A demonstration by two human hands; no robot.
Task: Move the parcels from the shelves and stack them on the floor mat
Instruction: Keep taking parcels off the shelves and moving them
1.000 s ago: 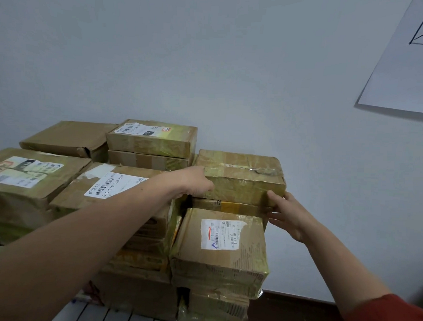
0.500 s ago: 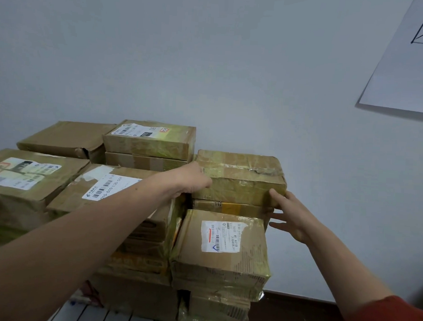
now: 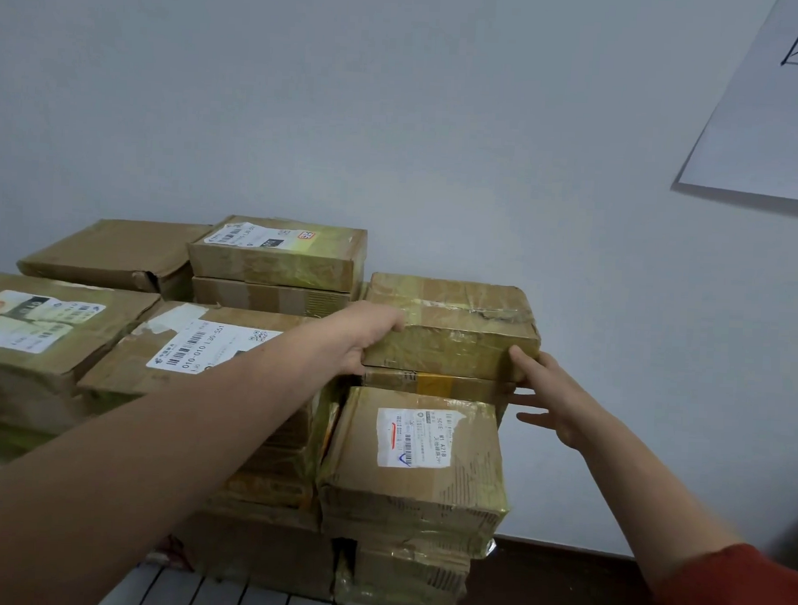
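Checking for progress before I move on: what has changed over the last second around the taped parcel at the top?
Very little. The right hand has crept slightly up, its straight index finger now on the right front corner of the taped parcel. The left hand keeps its grip on the parcel's left end. The parcel has not lifted; the labelled parcel in front stays put.

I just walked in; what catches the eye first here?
A heap of brown parcels fills the lower left, against a pale wall. The left hand grips one end of the taped parcel topping the right stack, while the right hand touches its other corner with straight fingers. A white sheet hangs on the wall, upper right.
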